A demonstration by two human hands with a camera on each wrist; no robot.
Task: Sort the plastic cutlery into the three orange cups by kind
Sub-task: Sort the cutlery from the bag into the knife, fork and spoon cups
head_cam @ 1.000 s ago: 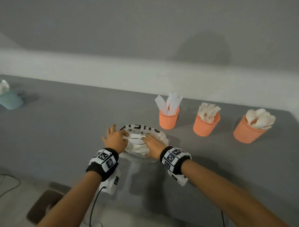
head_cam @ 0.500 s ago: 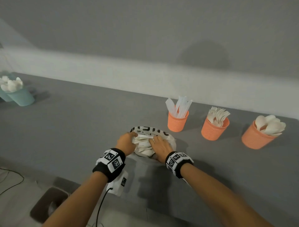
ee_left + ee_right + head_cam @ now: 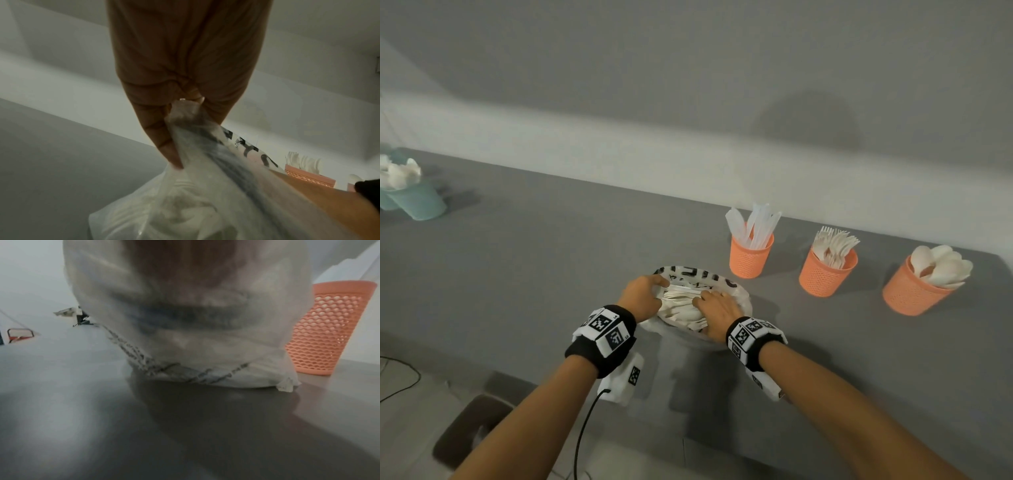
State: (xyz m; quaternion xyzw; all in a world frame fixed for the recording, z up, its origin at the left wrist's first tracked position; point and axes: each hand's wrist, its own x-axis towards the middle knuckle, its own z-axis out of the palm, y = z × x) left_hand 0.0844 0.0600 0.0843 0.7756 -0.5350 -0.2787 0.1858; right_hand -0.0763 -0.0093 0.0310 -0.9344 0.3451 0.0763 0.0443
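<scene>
I am working at the plastic bag (image 3: pixel 736 291) of loose white cutlery (image 3: pixel 681 305), which is lying on the grey counter (image 3: pixel 551 260) just in front of the knife cup. My left hand (image 3: pixel 642 296) is pinching the bag's rim, fingers and thumb curled into a gathered fold of film, as the left wrist view is showing plainly. My right hand (image 3: pixel 717 310) is lying over the cutlery in the bag's mouth; its fingers are bending down into the pile, but I cannot tell whether they are actually gripping a piece, since the right wrist view is showing only blurred film. Behind the bag the three orange cups are standing in a row: knives (image 3: pixel 751 251), forks (image 3: pixel 827 270), spoons (image 3: pixel 912 287), each already well stocked. Judgement on handling: the pieces are looking light, stiff and smooth, likely to slide against each other and tangle tine to bowl; the film is thin and slack, so it is needing the left hand's anchoring or it will be dragging along. I am judging a handle the best place to take hold, one piece at a time. At the far left a teal cup (image 3: pixel 417 202) is standing well apart.
</scene>
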